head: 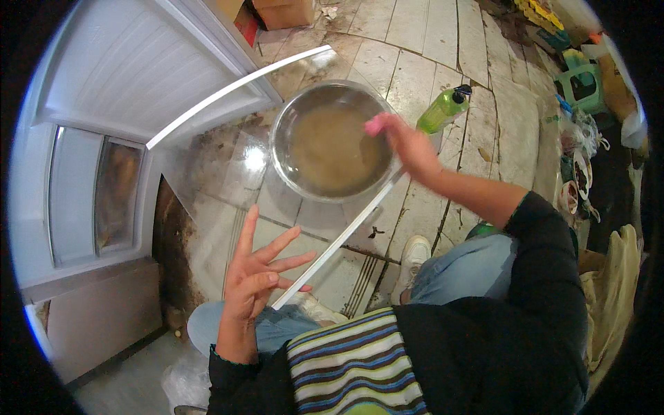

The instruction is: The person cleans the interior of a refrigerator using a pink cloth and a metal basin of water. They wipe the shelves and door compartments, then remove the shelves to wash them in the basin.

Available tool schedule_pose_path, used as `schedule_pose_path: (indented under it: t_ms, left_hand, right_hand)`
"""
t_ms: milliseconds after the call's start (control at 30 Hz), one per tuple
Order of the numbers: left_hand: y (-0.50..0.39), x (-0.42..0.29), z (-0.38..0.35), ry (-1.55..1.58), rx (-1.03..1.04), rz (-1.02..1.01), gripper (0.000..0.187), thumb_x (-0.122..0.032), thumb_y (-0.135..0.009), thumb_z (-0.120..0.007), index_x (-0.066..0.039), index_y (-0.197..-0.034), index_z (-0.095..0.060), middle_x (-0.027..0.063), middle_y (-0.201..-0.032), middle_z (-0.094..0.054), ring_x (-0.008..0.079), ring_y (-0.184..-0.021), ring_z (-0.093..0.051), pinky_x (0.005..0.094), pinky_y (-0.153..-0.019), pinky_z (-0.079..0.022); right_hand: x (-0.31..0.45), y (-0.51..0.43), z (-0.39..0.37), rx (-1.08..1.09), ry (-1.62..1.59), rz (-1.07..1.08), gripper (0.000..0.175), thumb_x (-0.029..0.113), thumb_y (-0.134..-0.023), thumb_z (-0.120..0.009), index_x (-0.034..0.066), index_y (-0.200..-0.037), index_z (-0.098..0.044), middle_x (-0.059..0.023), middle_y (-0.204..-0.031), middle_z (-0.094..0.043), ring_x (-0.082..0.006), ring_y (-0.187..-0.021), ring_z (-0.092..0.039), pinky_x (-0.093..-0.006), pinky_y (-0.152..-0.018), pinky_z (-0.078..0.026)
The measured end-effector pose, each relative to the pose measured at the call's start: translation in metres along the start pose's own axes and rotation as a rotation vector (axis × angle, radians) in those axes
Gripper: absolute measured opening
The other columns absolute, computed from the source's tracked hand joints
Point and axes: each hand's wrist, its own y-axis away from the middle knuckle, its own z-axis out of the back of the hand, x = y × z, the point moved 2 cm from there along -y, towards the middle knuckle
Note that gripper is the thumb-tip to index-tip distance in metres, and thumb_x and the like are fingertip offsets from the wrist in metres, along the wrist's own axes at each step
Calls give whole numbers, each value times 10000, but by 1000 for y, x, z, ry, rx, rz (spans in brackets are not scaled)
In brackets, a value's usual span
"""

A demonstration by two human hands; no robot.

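Observation:
A clear glass refrigerator shelf (207,161) with white edge strips is tilted in front of me. My left hand (257,275) supports it at the near corner, its fingers spread and the thumb beside the lower white strip (342,238). My right hand (412,150) is blurred and bent at the wrist near the shelf's right side. A small pink item (374,125), too blurred to name, is at its fingertips. Below, partly seen through the glass, a round stainless steel basin (332,150) of cloudy brownish water stands on the tiled floor. Whether the right hand touches the glass cannot be made out.
An open white refrigerator (98,187) with door bins stands at the left. Right of the basin lies a green bottle (441,111) with a black cap. Cardboard boxes (285,13) are at the back. Along the right are a green plastic stool (586,88) and plastic bags (583,135).

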Motion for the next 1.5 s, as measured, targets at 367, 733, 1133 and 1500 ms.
schedule_pose_path:
  t_ms: [367, 733, 1133, 1500]
  left_hand:
    - [8, -8, 11, -11, -89, -110, 1125, 88, -738, -545, -239, -1605, 94, 389, -1512, -307, 574, -1248, -505, 648, -778, -595]
    - [10, -9, 15, 66, -127, -103, 1127, 90, -727, -551, -235, -1606, 75, 409, -1506, -284, 602, -1262, -470, 680, -766, -585]
    - [10, -11, 13, 127, -140, -172, 1112, 41, -750, -586, -213, -1604, 80, 417, -1484, -311, 625, -1227, -482, 656, -716, -606]
    - [-3, -6, 5, -3, -90, -15, 1154, 53, -697, -576, -230, -1609, 73, 388, -1508, -313, 579, -1254, -494, 637, -773, -602]
  right_hand:
    - [20, -10, -37, 341, 465, 526, 836, 673, -940, -437, 91, -1534, -350, -223, -1584, -291, -431, -1488, -223, -514, -1238, -136]
    - [52, -18, -53, 285, 414, 533, 825, 547, -969, -481, 62, -1583, -218, -208, -1630, -224, -365, -1532, -153, -485, -1258, -76]
    - [-15, -8, 42, 304, 290, 224, 522, 215, -1026, -532, 116, -1522, -404, -165, -1540, -434, -338, -1449, -376, -421, -1187, -321]
    - [36, -21, -48, 231, 218, 357, 751, 303, -884, -589, 53, -1536, -310, -257, -1479, -368, -443, -1426, -278, -493, -1209, -215]
